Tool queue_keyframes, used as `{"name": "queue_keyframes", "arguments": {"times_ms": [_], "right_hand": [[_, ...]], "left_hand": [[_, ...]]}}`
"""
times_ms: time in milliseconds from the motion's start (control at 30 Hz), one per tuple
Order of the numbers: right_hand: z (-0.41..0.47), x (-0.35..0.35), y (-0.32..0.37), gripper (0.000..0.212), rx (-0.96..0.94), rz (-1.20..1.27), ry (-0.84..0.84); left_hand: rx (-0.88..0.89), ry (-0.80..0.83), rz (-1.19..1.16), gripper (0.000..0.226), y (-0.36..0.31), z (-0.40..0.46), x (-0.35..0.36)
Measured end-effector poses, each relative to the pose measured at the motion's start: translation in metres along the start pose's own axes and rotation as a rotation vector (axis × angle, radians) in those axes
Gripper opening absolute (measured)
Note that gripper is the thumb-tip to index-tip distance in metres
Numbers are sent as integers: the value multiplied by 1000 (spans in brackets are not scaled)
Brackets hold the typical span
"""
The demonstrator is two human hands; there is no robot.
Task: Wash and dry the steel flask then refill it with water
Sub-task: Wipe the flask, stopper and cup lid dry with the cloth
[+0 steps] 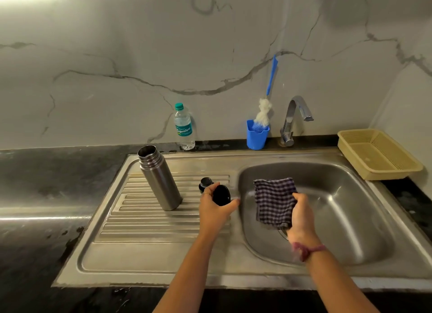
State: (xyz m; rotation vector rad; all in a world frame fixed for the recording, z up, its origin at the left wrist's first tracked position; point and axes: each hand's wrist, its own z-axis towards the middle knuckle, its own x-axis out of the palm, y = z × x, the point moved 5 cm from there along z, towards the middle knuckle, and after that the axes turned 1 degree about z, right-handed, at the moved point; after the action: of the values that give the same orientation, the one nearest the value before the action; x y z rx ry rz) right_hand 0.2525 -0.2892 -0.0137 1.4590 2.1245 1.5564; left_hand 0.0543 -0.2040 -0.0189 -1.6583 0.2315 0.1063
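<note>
Marble-veined wall is backing a dark surface with a steel sink and ribbed drainboard. Open-mouthed, the steel flask is standing upright on the drainboard near its back edge. The left hand is gripping a black cap; another black lid piece is lying just behind. The right hand is clutching a checked cloth over the basin.

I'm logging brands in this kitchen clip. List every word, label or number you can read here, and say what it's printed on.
"Signature": slanted white script on the teal label of the plastic water bottle standing against the wall.
Smaller print above that word on the same label: too blurred to read.
Steel flask, black cap, checked cloth, blue holder, beige basket: no visible text.
</note>
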Motion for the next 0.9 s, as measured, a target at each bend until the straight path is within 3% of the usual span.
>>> {"name": "queue_keyframes", "arguments": {"times_ms": [233,333,467,700,900], "right_hand": [[3,-2,-11,29,56,93,-21],[1,-2,-17,29,74,89,-39],[1,-3,-20,25,84,88,-68],[1,-1,-20,25,93,83,-81],[6,-4,-24,28,78,77,-109]], "left_hand": [[87,-8,323,78,13,5,-35],[99,-26,345,72,15,8,-44],[22,26,343,98,27,13,-47],[-60,40,327,116,42,22,-49],[-9,40,425,113,43,30,-47]]}}
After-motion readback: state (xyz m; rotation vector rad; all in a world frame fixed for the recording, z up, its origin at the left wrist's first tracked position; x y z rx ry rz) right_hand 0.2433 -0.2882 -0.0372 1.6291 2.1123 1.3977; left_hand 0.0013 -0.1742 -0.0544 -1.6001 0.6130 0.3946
